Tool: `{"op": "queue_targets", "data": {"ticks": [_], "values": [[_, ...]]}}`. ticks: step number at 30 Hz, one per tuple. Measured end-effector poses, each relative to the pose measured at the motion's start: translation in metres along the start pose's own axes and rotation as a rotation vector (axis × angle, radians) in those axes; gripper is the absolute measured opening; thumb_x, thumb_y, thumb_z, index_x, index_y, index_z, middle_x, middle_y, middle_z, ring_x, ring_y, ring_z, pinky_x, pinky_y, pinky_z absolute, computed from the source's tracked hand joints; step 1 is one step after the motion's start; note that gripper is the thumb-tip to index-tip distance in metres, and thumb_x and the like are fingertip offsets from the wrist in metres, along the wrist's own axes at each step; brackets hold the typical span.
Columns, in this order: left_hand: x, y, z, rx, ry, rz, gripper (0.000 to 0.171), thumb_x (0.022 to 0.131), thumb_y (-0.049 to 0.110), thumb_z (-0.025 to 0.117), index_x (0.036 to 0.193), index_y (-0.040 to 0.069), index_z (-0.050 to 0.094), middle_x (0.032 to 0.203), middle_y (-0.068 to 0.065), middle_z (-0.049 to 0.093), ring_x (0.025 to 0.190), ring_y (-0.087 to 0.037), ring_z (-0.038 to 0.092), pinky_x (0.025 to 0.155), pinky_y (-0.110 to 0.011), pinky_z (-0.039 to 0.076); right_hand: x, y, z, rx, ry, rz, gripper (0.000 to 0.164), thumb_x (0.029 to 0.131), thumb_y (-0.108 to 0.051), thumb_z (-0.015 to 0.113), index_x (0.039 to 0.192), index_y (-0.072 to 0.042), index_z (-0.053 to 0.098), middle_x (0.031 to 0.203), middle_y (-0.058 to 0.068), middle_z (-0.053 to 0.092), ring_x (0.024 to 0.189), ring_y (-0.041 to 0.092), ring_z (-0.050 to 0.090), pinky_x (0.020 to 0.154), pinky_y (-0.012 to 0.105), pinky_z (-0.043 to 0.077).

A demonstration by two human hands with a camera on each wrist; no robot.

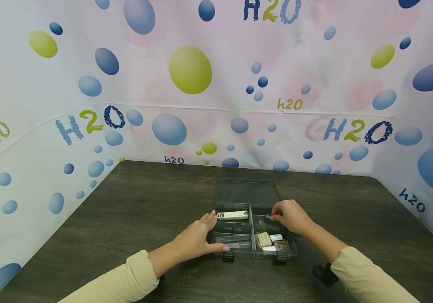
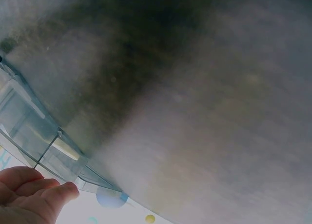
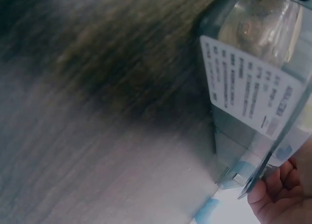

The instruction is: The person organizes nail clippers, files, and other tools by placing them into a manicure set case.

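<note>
A dark, see-through divided case (image 1: 254, 254) lies on the table with its lid (image 1: 247, 191) tipped back. My left hand (image 1: 193, 240) rests against its left side, fingers straight, thumb at the front rim. Over the back right compartment my right hand (image 1: 291, 215) pinches a small clear piece (image 1: 268, 216), mostly hidden by the fingertips. White nail clippers (image 1: 232, 215) lie in the back left compartment. Flat grey strips (image 1: 239, 245) lie in the front left one. The front right compartment holds a cream nail polish bottle (image 1: 263, 239) and a glittery bottle (image 1: 282, 245), both with white caps.
The dark wooden table (image 1: 156, 193) runs back to a printed curtain (image 1: 186, 25) on its far side and both sides. Two black latches stick out at the case's front. A white printed label (image 3: 251, 87) is on its right side wall.
</note>
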State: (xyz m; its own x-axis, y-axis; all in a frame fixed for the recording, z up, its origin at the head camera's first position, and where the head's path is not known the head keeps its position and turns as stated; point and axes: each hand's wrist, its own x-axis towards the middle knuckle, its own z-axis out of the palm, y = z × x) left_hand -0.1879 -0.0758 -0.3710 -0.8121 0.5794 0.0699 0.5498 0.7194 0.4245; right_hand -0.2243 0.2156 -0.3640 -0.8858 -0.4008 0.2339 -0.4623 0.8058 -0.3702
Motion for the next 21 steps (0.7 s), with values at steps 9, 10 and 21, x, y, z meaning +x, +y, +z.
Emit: {"op": "queue_targets", "data": {"ticks": [9,10,21], "values": [[0.0004,0.0013,0.0003,0.0,0.0,0.002,0.085,0.08,0.05,0.066,0.137,-0.007,0.039,0.148,-0.023,0.029,0.134,-0.04,0.033,0.103,-0.053,0.037,0.0018,0.0012,0.003,-0.049,-0.027,-0.025,0.005,0.076,-0.005,0.072,0.073,-0.005,0.069,0.068,0.002,0.066,0.058,0.007,0.057,0.053,0.018,0.046],[0.0002,0.0015,0.0002,0.0,0.0,0.004,0.085,0.08,0.05,0.066,0.137,-0.007,0.039,0.148,-0.023,0.029,0.134,-0.04,0.033,0.103,-0.053,0.037,0.0014,0.0012,0.003,-0.048,-0.029,-0.025,0.005,0.076,-0.005,0.072,0.073,-0.005,0.069,0.069,0.002,0.066,0.059,0.007,0.057,0.053,0.018,0.046],[0.0002,0.0033,-0.0003,0.006,-0.002,-0.005,0.086,0.08,0.051,0.066,0.137,-0.007,0.039,0.149,-0.022,0.028,0.135,-0.04,0.033,0.103,-0.053,0.037,-0.0073,0.0016,-0.0039,0.016,0.066,-0.046,0.005,0.081,-0.008,0.068,0.084,-0.004,0.071,0.077,0.003,0.068,0.065,0.009,0.059,0.057,0.02,0.048]]}}
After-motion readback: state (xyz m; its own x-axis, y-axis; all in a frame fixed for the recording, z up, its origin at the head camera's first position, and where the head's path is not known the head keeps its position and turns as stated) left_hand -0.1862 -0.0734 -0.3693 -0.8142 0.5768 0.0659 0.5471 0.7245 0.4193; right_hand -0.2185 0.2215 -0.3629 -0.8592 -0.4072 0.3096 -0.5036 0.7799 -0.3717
